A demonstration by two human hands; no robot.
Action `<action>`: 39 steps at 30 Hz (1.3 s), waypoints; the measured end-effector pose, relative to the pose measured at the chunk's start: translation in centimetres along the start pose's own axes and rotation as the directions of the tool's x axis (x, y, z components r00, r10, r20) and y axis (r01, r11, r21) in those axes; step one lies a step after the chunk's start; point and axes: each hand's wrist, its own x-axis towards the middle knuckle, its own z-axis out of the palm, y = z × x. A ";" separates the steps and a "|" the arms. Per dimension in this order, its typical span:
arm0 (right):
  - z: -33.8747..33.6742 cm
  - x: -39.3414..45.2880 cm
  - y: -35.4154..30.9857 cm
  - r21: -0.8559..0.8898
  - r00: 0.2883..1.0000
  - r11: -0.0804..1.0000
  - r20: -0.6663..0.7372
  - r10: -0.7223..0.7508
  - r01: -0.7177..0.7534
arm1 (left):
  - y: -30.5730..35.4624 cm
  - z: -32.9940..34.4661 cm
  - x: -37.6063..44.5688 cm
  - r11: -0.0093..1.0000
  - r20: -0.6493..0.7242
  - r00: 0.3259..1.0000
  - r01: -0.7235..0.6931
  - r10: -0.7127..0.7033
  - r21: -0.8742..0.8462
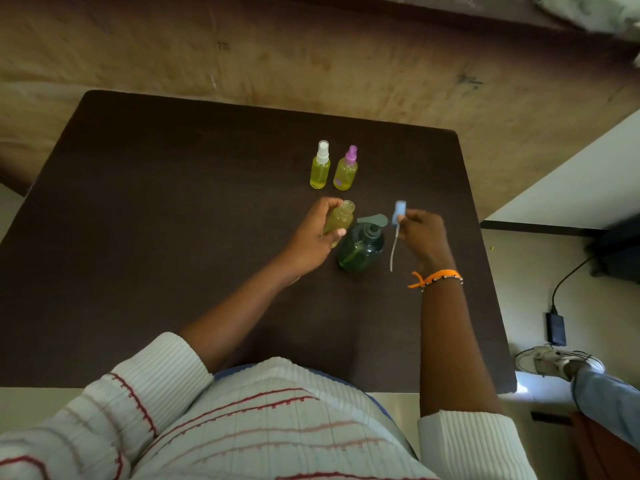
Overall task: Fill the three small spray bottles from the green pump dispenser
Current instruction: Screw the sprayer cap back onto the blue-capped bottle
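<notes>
The left hand grasps an uncapped spray bottle, fingers and thumb curled round its body, holding it tilted with the open neck pointing away from the person. The liquid inside is yellow-green and fills most of the bottle. The right hand pinches a blue spray cap at its head, and the cap's thin dip tube hangs down toward the near side, clear of the bottle.

Between the two hands stands the green pump dispenser, upright on the dark brown table, its pump spout pointing left toward the held bottle. The uncapped bottle is just beside the dispenser's left shoulder; whether they touch cannot be told. The cap is near the dispenser's right side, apart from it.

Farther off on the table, two more small spray bottles stand upright side by side: one with a white cap on the left and one with a purple cap on the right. Both hold yellow-green liquid and have their caps on.

An orange thread bracelet circles the right wrist. Both arms come out of white ribbed sleeves with red stripes. On the floor to the right lie a black adapter with a cable and, nearer, another person's shoe.
</notes>
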 end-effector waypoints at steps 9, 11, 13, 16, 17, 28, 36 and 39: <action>-3.4 -4.4 -8.5 0.529 0.968 0.815 -0.054 -0.245 0.236 | 0.7 0.0 -0.4 0.998 0.001 1.000 -0.021 0.021 -0.066; -3.1 -5.2 -9.5 0.535 0.952 0.796 -0.063 -0.299 0.285 | 0.8 -0.1 -0.4 0.997 -0.002 1.000 -0.022 0.022 -0.072; -2.6 -5.7 -10.0 0.524 0.938 0.789 -0.058 -0.343 0.321 | 1.0 -0.2 -0.6 0.996 -0.002 1.000 -0.026 0.026 -0.083; -1.5 -6.2 -10.2 0.493 0.925 0.800 -0.027 -0.379 0.343 | 1.4 -0.3 -0.6 0.995 -0.003 0.999 -0.040 0.040 -0.094; -1.2 -6.4 -10.2 0.483 0.921 0.803 -0.016 -0.390 0.349 | 1.5 -0.3 -0.7 0.995 -0.004 0.999 -0.043 0.043 -0.095; -0.7 -6.2 -9.9 0.493 0.899 0.778 -0.019 -0.438 0.390 | 1.6 -0.9 -0.8 0.996 -0.021 0.999 -0.048 0.046 -0.075; 0.1 -6.1 -8.9 0.264 0.830 0.849 0.214 -0.515 0.458 | 2.2 -0.9 -1.1 0.990 -0.045 0.996 -0.081 0.076 -0.113; 0.5 -6.0 -8.3 0.200 0.822 0.866 0.276 -0.498 0.458 | 2.6 -1.2 -1.1 0.988 -0.057 0.994 -0.100 0.094 -0.115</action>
